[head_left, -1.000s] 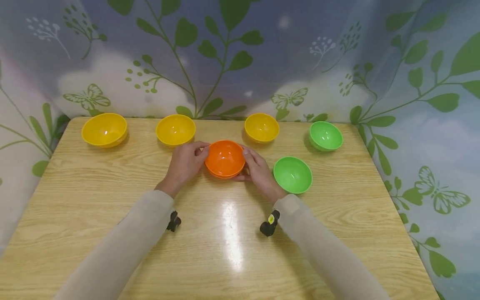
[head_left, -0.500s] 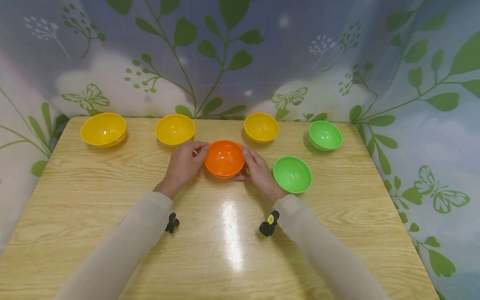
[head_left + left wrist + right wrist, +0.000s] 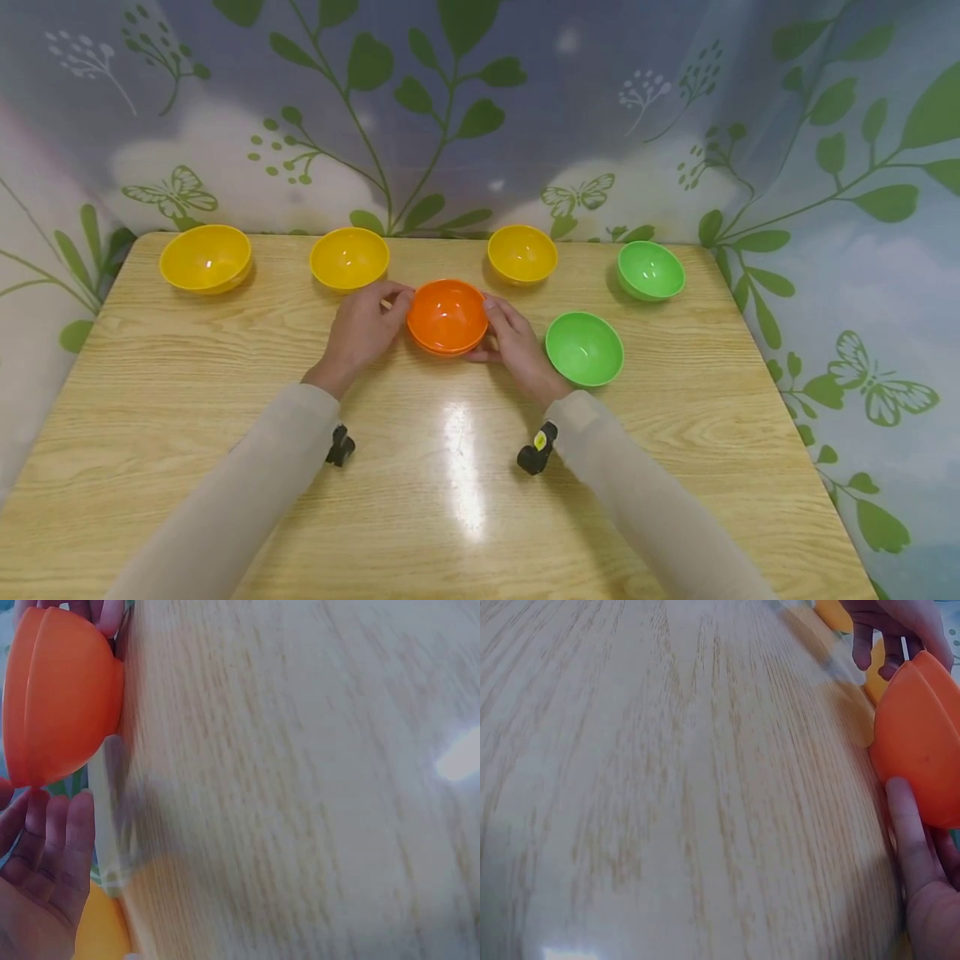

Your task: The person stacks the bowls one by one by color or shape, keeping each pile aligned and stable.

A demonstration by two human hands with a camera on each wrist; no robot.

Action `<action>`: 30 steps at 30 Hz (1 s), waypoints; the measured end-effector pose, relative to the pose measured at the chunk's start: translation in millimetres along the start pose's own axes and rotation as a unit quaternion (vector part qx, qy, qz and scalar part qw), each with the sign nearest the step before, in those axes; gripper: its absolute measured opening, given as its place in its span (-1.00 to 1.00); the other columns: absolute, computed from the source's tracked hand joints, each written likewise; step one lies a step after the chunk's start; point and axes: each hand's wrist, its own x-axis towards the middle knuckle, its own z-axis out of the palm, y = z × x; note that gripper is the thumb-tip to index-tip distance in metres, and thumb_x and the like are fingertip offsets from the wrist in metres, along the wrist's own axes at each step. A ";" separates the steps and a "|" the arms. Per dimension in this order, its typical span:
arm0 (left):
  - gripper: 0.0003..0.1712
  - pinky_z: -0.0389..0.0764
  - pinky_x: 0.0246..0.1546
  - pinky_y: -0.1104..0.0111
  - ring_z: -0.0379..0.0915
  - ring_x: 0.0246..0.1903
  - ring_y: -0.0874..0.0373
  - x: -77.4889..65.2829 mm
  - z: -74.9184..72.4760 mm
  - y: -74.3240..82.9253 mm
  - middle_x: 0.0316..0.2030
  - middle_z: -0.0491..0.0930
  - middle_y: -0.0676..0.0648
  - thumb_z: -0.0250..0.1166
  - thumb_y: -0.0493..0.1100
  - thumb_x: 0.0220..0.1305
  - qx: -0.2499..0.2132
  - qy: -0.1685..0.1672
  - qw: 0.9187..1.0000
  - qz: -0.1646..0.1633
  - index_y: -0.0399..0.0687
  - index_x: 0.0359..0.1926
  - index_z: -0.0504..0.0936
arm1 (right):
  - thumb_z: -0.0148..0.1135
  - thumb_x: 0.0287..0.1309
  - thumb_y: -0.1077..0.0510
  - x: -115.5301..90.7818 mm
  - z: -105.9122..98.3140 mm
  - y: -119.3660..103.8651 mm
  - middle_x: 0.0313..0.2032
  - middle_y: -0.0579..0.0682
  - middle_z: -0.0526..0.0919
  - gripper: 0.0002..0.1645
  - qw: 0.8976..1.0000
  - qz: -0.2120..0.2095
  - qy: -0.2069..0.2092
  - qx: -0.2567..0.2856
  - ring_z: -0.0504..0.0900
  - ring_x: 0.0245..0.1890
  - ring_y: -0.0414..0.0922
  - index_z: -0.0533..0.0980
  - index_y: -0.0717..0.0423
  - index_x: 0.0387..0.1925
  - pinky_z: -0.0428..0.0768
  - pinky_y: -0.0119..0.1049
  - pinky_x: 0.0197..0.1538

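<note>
Head view shows glossy, round, nested orange bowls (image 3: 447, 315).

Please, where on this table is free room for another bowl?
The table is bare left of the left sleeve, in front of the leftmost yellow bowl; right of the right sleeve, in front of the near green bowl; and between the sleeves. It is crowded at the stacked orange bowls: left hand and right hand beside them, two yellow bowls behind.

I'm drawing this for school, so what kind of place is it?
It looks like an indoor corner, perhaps set up for an activity. A backdrop printed with leaves and butterflies is behind a wooden table with colourful bowls.
</note>
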 end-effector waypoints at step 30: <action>-0.55 0.64 -0.11 0.12 0.61 -0.07 -0.14 7.2 -58.7 -6.1 0.10 0.71 -0.20 0.12 0.00 0.64 0.055 0.090 0.994 -0.023 -0.10 0.28 0.73 | -0.06 0.76 -0.13 -0.1 0.2 2.4 0.47 0.18 0.46 -0.36 0.999 0.008 0.008 0.034 0.60 0.26 0.05 0.31 0.03 0.64 0.88 -0.17 0.07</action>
